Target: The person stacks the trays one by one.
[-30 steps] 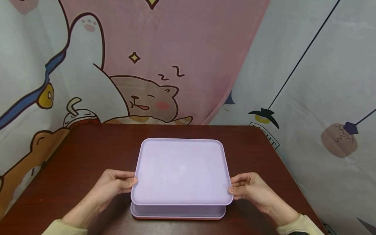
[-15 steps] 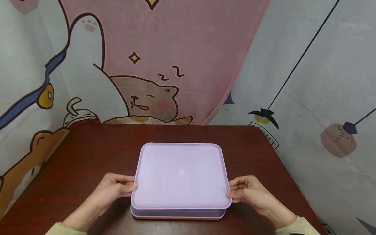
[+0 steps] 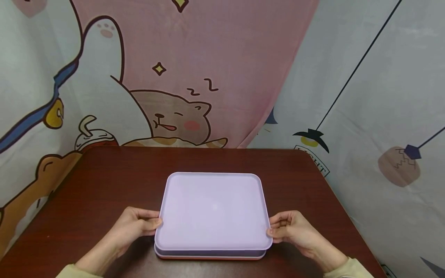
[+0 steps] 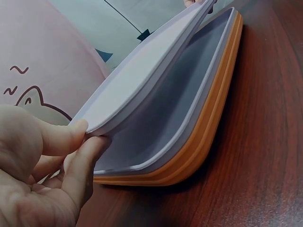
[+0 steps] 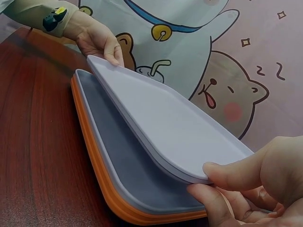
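A pale lilac rectangular tray (image 3: 213, 210) is held above a stack of similar trays, its near edge raised off them. My left hand (image 3: 133, 226) pinches its left rim between thumb and fingers. On the opposite rim, my right hand (image 3: 293, 233) pinches in the same way. Below, the stack shows a lilac tray (image 5: 123, 156) on top and orange trays (image 4: 208, 137) under it. In both wrist views a gap stands between the held tray and the stack. The far side of the stack is hidden by the held tray.
The stack stands on a dark red-brown wooden table (image 3: 114, 177). Behind the table hangs a cloth (image 3: 226, 58) printed with cartoon animals. Another printed cloth (image 3: 365, 96) hangs along the right side.
The held tray has come down toward the stack, and the visible strip of the lower tray has narrowed. Both hands have moved down with it, still pinching its rims.
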{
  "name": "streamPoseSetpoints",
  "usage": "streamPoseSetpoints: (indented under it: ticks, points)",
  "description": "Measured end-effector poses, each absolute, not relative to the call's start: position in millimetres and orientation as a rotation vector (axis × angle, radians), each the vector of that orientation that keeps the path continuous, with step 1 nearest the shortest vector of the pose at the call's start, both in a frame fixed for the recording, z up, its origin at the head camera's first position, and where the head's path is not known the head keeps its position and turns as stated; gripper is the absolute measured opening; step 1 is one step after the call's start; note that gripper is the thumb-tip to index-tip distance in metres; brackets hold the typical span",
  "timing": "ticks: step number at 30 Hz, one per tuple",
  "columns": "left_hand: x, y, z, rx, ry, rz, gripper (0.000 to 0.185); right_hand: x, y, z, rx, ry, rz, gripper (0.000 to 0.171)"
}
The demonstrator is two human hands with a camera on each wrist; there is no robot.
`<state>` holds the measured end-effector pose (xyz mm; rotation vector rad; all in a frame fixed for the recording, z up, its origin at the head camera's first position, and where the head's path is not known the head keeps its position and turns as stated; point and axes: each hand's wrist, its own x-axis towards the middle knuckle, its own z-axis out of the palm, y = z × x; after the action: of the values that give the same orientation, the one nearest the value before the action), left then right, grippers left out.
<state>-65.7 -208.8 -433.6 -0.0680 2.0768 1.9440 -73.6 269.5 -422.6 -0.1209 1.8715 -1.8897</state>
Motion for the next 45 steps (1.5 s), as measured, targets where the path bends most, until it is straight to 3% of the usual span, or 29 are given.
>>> streamPoseSetpoints:
  ticks: [45]
  points:
    - [-63, -211, -447, -0.090, 2.138, 1.891, 0.038, -69, 265, -447, -0.099, 1.839, -1.865, 0.020]
